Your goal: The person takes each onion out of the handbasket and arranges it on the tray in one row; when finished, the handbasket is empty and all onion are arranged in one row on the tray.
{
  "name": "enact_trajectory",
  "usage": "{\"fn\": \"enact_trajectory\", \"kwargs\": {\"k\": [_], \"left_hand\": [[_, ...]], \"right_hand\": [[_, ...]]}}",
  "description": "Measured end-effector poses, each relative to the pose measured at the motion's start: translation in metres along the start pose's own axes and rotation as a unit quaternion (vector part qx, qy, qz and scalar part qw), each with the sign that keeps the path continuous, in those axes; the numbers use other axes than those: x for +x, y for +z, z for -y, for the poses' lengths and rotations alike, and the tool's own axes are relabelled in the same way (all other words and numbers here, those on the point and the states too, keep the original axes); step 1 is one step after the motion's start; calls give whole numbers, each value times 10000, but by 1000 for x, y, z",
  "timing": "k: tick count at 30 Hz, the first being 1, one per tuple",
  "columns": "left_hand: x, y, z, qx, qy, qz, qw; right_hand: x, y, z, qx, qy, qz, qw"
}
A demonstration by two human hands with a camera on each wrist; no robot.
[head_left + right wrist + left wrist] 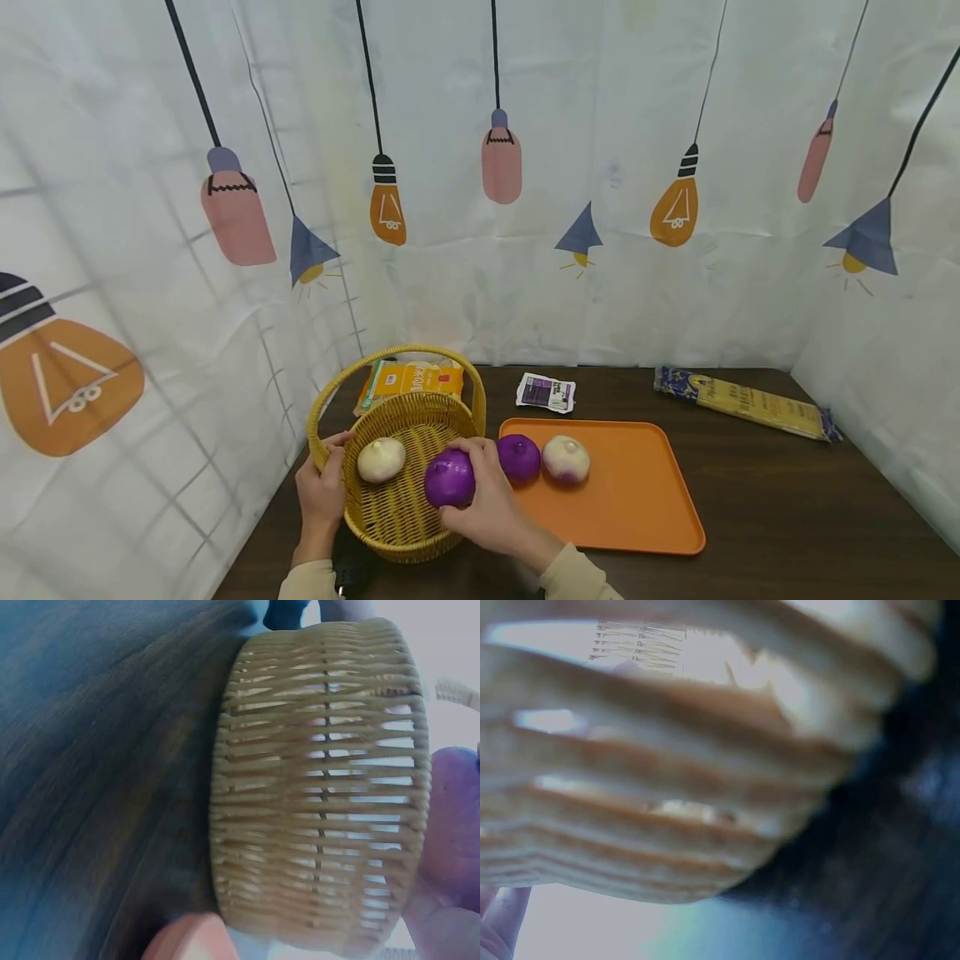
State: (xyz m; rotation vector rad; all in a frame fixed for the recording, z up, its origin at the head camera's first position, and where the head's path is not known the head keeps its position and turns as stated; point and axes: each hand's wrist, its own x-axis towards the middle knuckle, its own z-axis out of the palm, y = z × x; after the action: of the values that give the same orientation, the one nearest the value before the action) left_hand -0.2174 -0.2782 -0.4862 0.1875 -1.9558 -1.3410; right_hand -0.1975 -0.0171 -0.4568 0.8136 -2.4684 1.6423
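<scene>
A yellow woven basket (405, 542) with an arched handle stands on the table. My left hand (321, 492) grips its left side near the foot of the handle; in the left wrist view the weave hides most of that hand. A white onion-like bulb (381, 460) lies inside, at the left. My right hand (491, 508) holds a shiny purple onion (450, 478) over the basket's right part, thumb and fingers around it. In the right wrist view this onion (454, 817) shows beside the rim. Another purple onion (519, 458) and a white bulb with a purple patch (566, 460) sit on the orange tray (630, 517).
Behind the basket lies an orange and yellow food packet (412, 378). A small white and purple sachet (546, 392) lies behind the tray. At the back right is a long yellow and blue package (750, 405). Printed curtains (525, 283) enclose the dark table (780, 517).
</scene>
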Motion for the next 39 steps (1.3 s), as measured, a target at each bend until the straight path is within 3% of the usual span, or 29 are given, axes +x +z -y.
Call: {"fn": "enact_trajectory", "kwargs": {"k": [3, 6, 13, 39], "left_hand": [[2, 1, 13, 35, 7, -40, 10000], [2, 1, 14, 46, 19, -66, 10000], [1, 0, 12, -1, -3, -61, 10000], [0, 1, 11, 48, 7, -9, 10000]], "right_hand": [[-2, -6, -1, 17, -120, -183, 9998], [-4, -12, -4, 61, -185, -272, 9994], [-14, -24, -15, 390, -183, -411, 9982], [-42, -62, -44, 476, 238, -1036, 9932]]}}
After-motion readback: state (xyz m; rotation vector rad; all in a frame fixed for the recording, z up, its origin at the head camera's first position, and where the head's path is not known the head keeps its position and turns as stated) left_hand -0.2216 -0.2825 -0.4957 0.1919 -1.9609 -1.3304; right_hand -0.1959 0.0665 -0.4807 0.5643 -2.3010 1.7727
